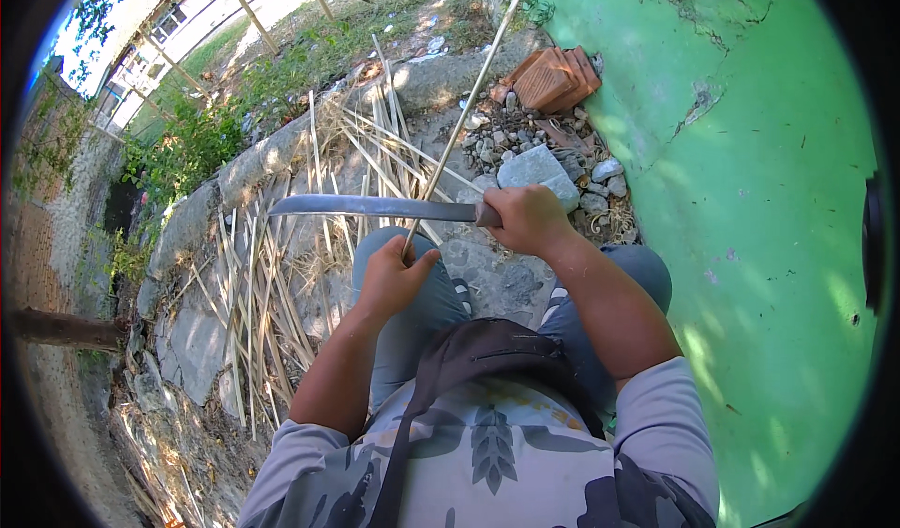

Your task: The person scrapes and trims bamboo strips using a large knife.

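Many pale strips [269, 308] lie on the ground [195, 350] to our left, probably finished; one stick [462, 123] ahead looks unfinished. Our left hand [394, 275] grips its near end, fingers curled; our right hand [530, 217] is wrapped around the machete [375, 207]. Blade-to-stick contact: can't tell.

head view | left of worn pair | faces down, wide | near left hand [394, 279], right hand [527, 219]

A green wall [750, 228], stacked tiles [553, 78], rubble [539, 170] and grass [208, 55] show an outdoor yard [192, 345].
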`<state>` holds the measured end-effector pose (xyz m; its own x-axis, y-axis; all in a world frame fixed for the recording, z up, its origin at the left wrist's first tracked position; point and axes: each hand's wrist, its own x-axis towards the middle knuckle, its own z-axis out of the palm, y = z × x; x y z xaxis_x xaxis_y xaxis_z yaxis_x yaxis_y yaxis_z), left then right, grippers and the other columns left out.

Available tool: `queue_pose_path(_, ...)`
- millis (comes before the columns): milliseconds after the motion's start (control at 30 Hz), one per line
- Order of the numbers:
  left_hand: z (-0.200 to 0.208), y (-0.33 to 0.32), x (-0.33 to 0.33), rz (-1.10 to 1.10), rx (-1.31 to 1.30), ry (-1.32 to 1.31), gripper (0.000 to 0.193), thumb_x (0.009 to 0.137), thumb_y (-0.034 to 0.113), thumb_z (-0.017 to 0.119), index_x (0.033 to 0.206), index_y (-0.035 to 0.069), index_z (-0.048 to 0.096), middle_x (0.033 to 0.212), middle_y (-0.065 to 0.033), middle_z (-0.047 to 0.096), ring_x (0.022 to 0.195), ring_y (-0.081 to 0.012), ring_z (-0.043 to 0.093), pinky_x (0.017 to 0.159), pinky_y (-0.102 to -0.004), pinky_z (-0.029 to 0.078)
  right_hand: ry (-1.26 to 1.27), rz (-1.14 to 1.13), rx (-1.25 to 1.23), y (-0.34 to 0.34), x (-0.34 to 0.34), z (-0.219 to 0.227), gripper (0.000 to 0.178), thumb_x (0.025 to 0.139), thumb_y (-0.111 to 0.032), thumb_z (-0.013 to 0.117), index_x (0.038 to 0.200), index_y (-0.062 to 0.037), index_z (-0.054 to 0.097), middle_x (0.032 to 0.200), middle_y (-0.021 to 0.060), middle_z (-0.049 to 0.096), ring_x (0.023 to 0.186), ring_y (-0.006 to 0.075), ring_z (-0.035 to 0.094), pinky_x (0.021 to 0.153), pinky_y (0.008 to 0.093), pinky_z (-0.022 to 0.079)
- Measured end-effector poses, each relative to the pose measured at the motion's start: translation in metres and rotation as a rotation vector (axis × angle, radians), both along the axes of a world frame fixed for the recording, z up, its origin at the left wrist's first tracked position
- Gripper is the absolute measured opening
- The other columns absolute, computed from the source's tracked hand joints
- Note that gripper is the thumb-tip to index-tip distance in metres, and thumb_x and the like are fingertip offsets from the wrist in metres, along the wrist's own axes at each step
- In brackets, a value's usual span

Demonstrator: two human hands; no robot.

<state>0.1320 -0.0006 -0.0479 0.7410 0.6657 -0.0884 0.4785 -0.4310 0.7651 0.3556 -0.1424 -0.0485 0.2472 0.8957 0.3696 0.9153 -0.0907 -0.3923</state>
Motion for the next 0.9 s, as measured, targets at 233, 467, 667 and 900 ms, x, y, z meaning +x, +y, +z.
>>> queue_pose_path(233, 0.02, -0.021, 0.003, -0.013, 0.083, 0.079, 0.041, 0.088, 0.032, 0.078, 0.076, 0.006, 0.049, 0.064, -0.0051, 0.048, 0.06, -0.0147, 0.045, 0.055, -0.0344, 0.039, 0.042, -0.094, -0.004, -0.008, 0.003, 0.008, 0.019, 0.076, -0.023, 0.074, 0.085, -0.0101, 0.063, 0.073, 0.013, 0.067, 0.072, 0.0368, 0.068, 0.064, 0.0493, 0.053)
queue_pose_path(467, 0.023, -0.031, 0.01, -0.084, 0.168, 0.112, 0.043, 0.084, 0.034, 0.081, 0.079, 0.001, 0.053, 0.065, -0.015, 0.058, 0.059, -0.0298, 0.058, 0.059, -0.0413, 0.047, 0.073, -0.049, -0.19, -0.005, 0.002, 0.011, 0.019, 0.073, -0.024, 0.074, 0.087, -0.012, 0.067, 0.079, 0.0127, 0.071, 0.079, 0.0349, 0.071, 0.07, 0.0479, 0.055)
queue_pose_path(667, 0.023, -0.034, 0.02, -0.106, 0.149, 0.143, 0.043, 0.084, 0.035, 0.081, 0.082, 0.0, 0.055, 0.071, -0.0181, 0.062, 0.066, -0.0335, 0.063, 0.062, -0.043, 0.049, -0.036, -0.067, -0.04, -0.011, -0.002, 0.014, 0.016, 0.074, -0.025, 0.073, 0.081, -0.0126, 0.065, 0.071, 0.0125, 0.067, 0.071, 0.0362, 0.069, 0.065, 0.0494, 0.053)
queue_pose_path(900, 0.028, -0.03, 0.03, -0.102, 0.127, 0.211, 0.043, 0.084, 0.036, 0.08, 0.085, -0.001, 0.057, 0.073, -0.0188, 0.063, 0.069, -0.0349, 0.064, 0.065, -0.043, 0.05, 0.054, -0.114, -0.084, -0.011, 0.009, 0.01, 0.016, 0.074, -0.024, 0.072, 0.081, -0.012, 0.064, 0.072, 0.013, 0.067, 0.074, 0.0359, 0.069, 0.066, 0.0495, 0.053)
